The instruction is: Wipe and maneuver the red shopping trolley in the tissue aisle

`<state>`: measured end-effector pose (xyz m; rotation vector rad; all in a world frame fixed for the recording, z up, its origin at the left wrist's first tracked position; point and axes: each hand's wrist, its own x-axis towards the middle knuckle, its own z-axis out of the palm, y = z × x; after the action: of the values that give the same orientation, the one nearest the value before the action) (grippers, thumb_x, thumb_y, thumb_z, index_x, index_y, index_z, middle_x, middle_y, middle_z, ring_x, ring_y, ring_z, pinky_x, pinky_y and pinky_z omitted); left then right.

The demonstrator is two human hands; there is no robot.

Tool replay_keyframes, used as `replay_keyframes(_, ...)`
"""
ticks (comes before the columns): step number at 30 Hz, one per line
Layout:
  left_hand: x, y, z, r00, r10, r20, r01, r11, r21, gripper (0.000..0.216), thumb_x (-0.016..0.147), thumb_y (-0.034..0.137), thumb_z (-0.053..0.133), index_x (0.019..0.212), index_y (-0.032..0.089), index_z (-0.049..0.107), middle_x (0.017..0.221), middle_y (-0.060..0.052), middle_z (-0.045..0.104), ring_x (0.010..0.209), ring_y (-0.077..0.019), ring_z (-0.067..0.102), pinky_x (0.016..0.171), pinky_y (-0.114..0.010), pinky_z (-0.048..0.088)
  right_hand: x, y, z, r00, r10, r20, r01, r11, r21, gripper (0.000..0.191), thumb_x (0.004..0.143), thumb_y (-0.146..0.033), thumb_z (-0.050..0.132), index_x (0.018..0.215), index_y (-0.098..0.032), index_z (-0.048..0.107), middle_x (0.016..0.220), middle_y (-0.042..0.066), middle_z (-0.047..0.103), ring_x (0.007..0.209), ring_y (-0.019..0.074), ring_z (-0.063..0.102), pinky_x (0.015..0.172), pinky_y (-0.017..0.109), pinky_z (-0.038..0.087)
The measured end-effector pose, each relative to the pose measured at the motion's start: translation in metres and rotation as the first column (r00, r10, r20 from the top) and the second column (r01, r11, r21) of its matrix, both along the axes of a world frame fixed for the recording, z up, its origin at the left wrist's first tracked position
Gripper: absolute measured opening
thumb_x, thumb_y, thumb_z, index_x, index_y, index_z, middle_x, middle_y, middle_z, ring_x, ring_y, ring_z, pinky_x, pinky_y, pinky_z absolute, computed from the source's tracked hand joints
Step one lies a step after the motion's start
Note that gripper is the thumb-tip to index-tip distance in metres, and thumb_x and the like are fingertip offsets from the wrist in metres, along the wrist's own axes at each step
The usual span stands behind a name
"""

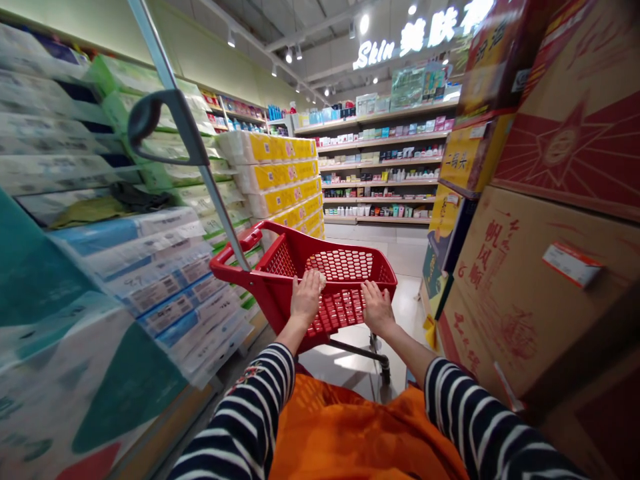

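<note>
In shop aisle [400, 252], with red cart [285, 293] between cartons [525, 280] and wrapped packs [170, 293]. Reaching forward and down to cart's near rim, left hand [306, 293] beside pale wad [323, 280], right hand [376, 307] farther along, with fingers slightly spread; can't tell if gripping

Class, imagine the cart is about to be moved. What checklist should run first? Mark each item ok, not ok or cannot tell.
1. Left hand on the near rim of the red plastic shopping cart: ok.
2. Right hand on the same rim: ok.
3. Gap between cart and brown cardboard cartons with red print: ok, pale floor shows.
4. Small pale item by the left fingers, firmly held: cannot tell, partly covered.
5. All wheels free: cannot tell, some are hidden.
6. Basket contents: cannot tell, near wall hides its bottom.
</note>
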<state>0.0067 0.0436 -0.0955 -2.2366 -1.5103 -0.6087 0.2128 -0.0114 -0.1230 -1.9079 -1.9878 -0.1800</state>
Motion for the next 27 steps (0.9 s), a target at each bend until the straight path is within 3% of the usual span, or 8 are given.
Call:
replay_keyframes(6,-0.043,-0.001,0.018,0.987,0.135,0.09,-0.142,0.986,0.081,0.049,0.092,0.027,0.022,0.137,0.01,0.037,0.142,-0.014,0.037,0.132,-0.0236,0.034,0.11,-0.05,0.015,-0.003,0.003,-0.004,0.999,0.008,-0.041,-0.007,1.0,0.024,0.065,0.074,-0.009,0.039,0.138,-0.008,0.034,0.147,0.013,0.028,0.136,0.0248,0.021,0.108,0.052,0.015)
replay_keyframes(8,-0.037,-0.003,0.017,0.989,0.131,0.069,-0.135,0.989,0.057,0.049,0.092,0.026,0.023,0.136,0.011,0.038,0.142,-0.013,0.038,0.131,-0.0232,0.035,0.11,-0.049,0.016,-0.01,0.004,-0.003,0.998,0.038,-0.047,-0.036,0.998,0.043,0.066,0.072,-0.009,0.041,0.138,-0.009,0.035,0.147,0.013,0.028,0.136,0.0248,0.022,0.108,0.051,0.016)
replay_keyframes(12,0.004,-0.007,0.008,0.999,0.038,-0.022,-0.039,0.998,-0.04,0.049,0.092,0.026,0.022,0.136,0.012,0.038,0.141,-0.012,0.04,0.131,-0.0214,0.035,0.111,-0.048,0.016,-0.03,0.004,0.008,0.983,0.178,-0.045,-0.173,0.98,0.099,0.066,0.073,-0.011,0.042,0.138,-0.01,0.035,0.147,0.011,0.028,0.135,0.0234,0.024,0.109,0.045,0.018)
replay_keyframes(17,0.037,-0.014,0.007,0.996,-0.025,-0.084,0.012,0.989,-0.151,0.052,0.09,0.017,0.018,0.14,0.013,0.031,0.145,-0.008,0.033,0.135,-0.0192,0.028,0.112,-0.049,0.014,-0.055,0.007,0.024,0.948,0.313,-0.06,-0.302,0.943,0.141,0.065,0.075,-0.012,0.039,0.139,-0.011,0.033,0.148,0.008,0.027,0.136,0.0213,0.021,0.11,0.042,0.017)
replay_keyframes(22,0.022,-0.019,0.018,0.991,-0.004,-0.135,-0.027,0.974,-0.225,0.056,0.086,0.015,0.023,0.142,0.01,0.024,0.149,-0.01,0.023,0.138,-0.0222,0.018,0.11,-0.053,0.014,-0.069,0.014,0.029,0.938,0.339,-0.073,-0.329,0.937,0.118,0.059,0.081,-0.016,0.038,0.139,-0.01,0.033,0.148,0.01,0.027,0.136,0.0205,0.023,0.11,0.038,0.019)
replay_keyframes(27,-0.007,-0.023,0.019,0.992,0.039,-0.119,-0.059,0.984,-0.171,0.067,0.081,0.033,0.041,0.141,0.006,0.026,0.149,-0.015,0.022,0.138,-0.0268,0.016,0.11,-0.056,0.01,-0.087,0.024,0.034,0.969,0.243,-0.047,-0.236,0.964,0.126,0.053,0.089,-0.036,0.038,0.139,-0.02,0.034,0.148,0.009,0.027,0.134,0.0282,0.025,0.107,0.051,0.018)
